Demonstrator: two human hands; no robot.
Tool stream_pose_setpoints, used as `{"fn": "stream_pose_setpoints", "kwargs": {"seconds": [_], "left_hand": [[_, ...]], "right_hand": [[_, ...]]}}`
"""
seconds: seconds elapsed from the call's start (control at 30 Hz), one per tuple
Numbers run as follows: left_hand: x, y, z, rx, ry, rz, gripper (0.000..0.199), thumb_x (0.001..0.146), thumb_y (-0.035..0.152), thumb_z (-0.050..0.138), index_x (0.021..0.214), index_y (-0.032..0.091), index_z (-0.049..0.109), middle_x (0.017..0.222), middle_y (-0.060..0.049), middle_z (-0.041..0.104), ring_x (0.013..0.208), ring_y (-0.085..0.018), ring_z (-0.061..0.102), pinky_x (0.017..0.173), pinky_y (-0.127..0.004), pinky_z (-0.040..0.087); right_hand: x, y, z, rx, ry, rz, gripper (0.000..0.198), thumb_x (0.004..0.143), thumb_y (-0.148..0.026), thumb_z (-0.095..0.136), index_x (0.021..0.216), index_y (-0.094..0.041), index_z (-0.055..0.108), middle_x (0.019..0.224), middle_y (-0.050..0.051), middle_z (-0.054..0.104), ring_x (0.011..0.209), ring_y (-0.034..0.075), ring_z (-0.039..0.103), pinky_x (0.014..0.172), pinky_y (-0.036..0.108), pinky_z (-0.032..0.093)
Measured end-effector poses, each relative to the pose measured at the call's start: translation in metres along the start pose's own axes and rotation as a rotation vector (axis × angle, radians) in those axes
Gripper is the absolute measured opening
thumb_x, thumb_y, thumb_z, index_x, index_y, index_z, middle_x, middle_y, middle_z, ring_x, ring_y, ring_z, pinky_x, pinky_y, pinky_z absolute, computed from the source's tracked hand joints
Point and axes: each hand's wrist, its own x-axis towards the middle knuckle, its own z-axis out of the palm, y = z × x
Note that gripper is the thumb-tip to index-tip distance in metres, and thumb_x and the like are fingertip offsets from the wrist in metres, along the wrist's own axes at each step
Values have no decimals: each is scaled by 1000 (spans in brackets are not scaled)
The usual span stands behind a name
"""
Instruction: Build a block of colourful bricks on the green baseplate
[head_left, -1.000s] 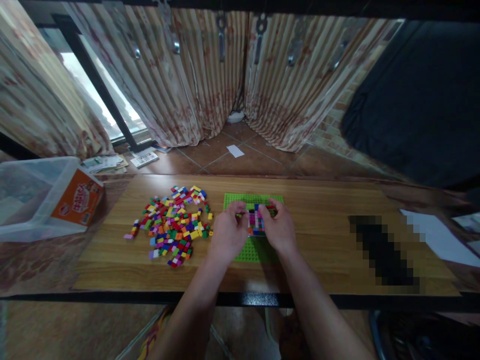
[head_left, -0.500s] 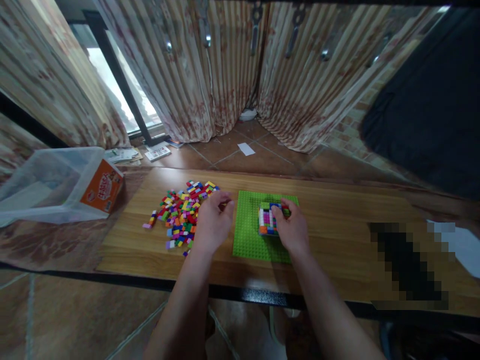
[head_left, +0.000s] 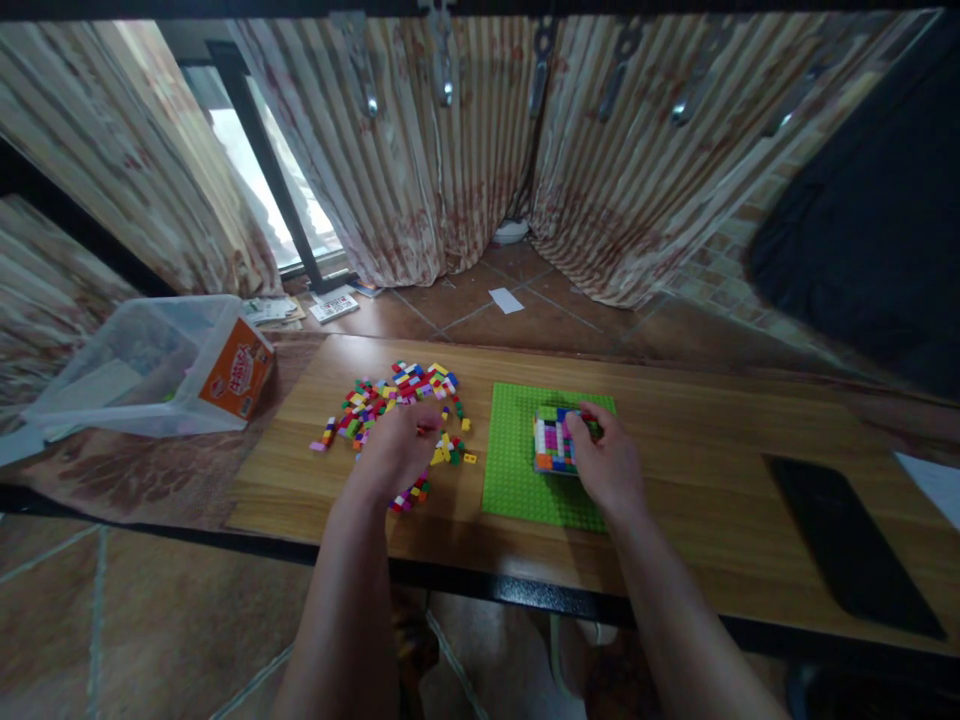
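A small multicoloured block of toy building bricks [head_left: 551, 445], with white, pink, orange and blue pieces, sits over the green baseplate [head_left: 511, 480]. My right hand [head_left: 611, 460] grips its right side, thumb on top; the fingers behind are partly hidden. Whether the block is fixed to the plate or held just above it, I cannot tell. Over the heap of loose bricks [head_left: 367, 405] on the left is my left hand [head_left: 397, 450], its fingers curled towards the thumb. A reddish bit shows by those fingertips, too small to make out. The hand covers part of the heap.
A clear plastic bin [head_left: 150, 385] with an orange label stands left of the wooden table [head_left: 697, 480]. On the table's right lie a dark flat phone-like slab [head_left: 847, 540] and white paper [head_left: 930, 485]. Booklets [head_left: 334, 305] and a paper slip [head_left: 506, 300] lie beyond the table.
My left hand has moved left, away from the baseplate's edge and over the loose bricks. My right hand keeps its grip on the brick block. The whole view has shifted slightly.
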Motion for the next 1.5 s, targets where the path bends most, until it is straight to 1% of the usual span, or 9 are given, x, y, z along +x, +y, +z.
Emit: {"fn": "stream_pose_setpoints", "kwargs": {"seconds": [0.1,0.3,0.53,0.67,0.8,0.9,1.0,1.1,1.5], "left_hand": [[-4,1,-5,175,-104,-38,19,69,13,55,77,18,72,71,-2,69,71,-18,61,64,-25,43],[-9,6,-7,460,-174,-143,26,66,18,62,89,23,74,85,-5,72,79,-22,64,66,-28,42],[-12,11,3,508,-157,-125,21,66,18,62,83,23,72,83,-5,71,84,-23,64,65,-27,40],[-11,8,-3,346,-142,-45,11,70,18,59,75,20,68,72,-3,67,71,-19,60,60,-26,37],[-10,7,-4,47,-122,99,12,76,21,53,69,18,63,61,0,59,60,-15,53,55,-24,35],[-10,12,3,-212,-187,161,16,79,25,52,71,18,62,63,0,58,61,-13,51,55,-22,37],[-10,22,10,-460,-244,109,18,82,30,52,75,17,63,67,0,60,62,-12,54,57,-22,42],[-10,33,15,-629,-303,47,20,82,34,57,79,16,64,70,-1,64,62,-11,56,58,-22,44],[-12,50,31,-762,-361,83,24,78,38,68,78,14,63,66,0,64,59,-8,56,57,-20,45]], "right_hand": [[-1,-2,-4,-3,3,27,54,82,-54,50,117,-15,65,112,17,67,99,29,61,91,47,44],[-5,-6,-9,0,-1,13,53,80,-50,53,118,-15,64,113,16,66,100,28,61,90,46,45],[-4,-8,-10,3,-14,11,47,79,-46,54,113,-15,67,111,15,66,100,28,60,91,46,45],[-5,-11,-14,-21,69,-47,42,81,-43,55,109,-15,67,110,16,64,104,30,58,93,49,44],[-11,-25,-19,8,169,-227,31,86,-38,52,105,-19,68,113,14,63,111,28,55,97,48,42],[-20,-40,-16,178,63,-253,25,88,-37,51,99,-23,69,101,8,68,96,22,61,87,41,48],[-32,-52,-8,378,-137,-206,23,88,-38,55,97,-24,71,91,3,70,79,18,63,74,34,50],[-42,-60,-1,472,-262,-197,21,87,-37,58,99,-25,71,87,2,71,77,16,62,73,31,49],[-40,-66,-1,791,-389,61,19,74,-39,69,76,-21,70,67,-1,66,62,13,57,61,26,47]]}}
